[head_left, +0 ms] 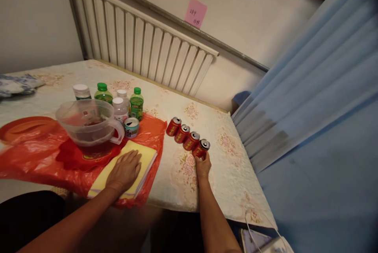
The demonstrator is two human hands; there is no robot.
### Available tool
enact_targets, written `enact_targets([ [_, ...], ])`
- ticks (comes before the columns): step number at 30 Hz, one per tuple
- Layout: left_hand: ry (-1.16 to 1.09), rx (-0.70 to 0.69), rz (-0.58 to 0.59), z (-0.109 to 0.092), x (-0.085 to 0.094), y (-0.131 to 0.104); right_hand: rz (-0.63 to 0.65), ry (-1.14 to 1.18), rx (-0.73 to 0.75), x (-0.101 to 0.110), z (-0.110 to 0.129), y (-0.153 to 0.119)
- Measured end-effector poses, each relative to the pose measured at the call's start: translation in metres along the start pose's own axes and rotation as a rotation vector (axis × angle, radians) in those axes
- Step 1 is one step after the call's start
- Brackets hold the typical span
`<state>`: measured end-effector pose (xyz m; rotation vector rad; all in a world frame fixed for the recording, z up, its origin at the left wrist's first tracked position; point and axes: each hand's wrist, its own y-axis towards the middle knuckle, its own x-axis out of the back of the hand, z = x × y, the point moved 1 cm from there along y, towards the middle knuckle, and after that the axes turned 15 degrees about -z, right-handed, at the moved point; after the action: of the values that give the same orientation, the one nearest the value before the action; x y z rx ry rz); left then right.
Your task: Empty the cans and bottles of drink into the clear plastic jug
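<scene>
Several red drink cans stand upright in a slanting row on the flowered tablecloth. My right hand (203, 164) is closed around the lower part of the nearest can (201, 149), at the row's right end. Beside it are the other red cans (191, 141), close together, their tops facing up. My left hand (125, 168) lies flat, fingers stretched out, on a folded yellow cloth (147, 154). Under that cloth is a red plastic bag (161, 127) spread over the table. A clear plastic jug (88, 127) with a handle stands left of the cloth, dark contents inside.
Behind the jug are green-capped bottles (136, 105), white-capped bottles (119, 109) and a small teal can (131, 128). An orange lid (26, 127) lies at left. A radiator (141, 44) lines the wall; a blue curtain (295, 107) hangs at right.
</scene>
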<state>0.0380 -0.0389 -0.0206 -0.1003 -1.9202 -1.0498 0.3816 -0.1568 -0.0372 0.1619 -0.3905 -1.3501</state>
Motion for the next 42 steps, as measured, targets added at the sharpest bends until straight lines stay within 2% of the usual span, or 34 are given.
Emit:
enact_targets([
  [13, 0.056, -0.024, 0.017, 0.0017, -0.0032, -0.0014, 0.000, -0.003, 0.009, -0.0001, 0.0000, 0.0006],
  [32, 0.002, 0.003, -0.001, 0.0014, -0.0023, -0.0013, -0.014, -0.055, 0.000, 0.0008, -0.0037, 0.0015],
  [42, 0.060, -0.013, 0.010, 0.0019, -0.0028, -0.0032, -0.017, -0.073, 0.045, 0.0022, -0.0046, -0.0002],
])
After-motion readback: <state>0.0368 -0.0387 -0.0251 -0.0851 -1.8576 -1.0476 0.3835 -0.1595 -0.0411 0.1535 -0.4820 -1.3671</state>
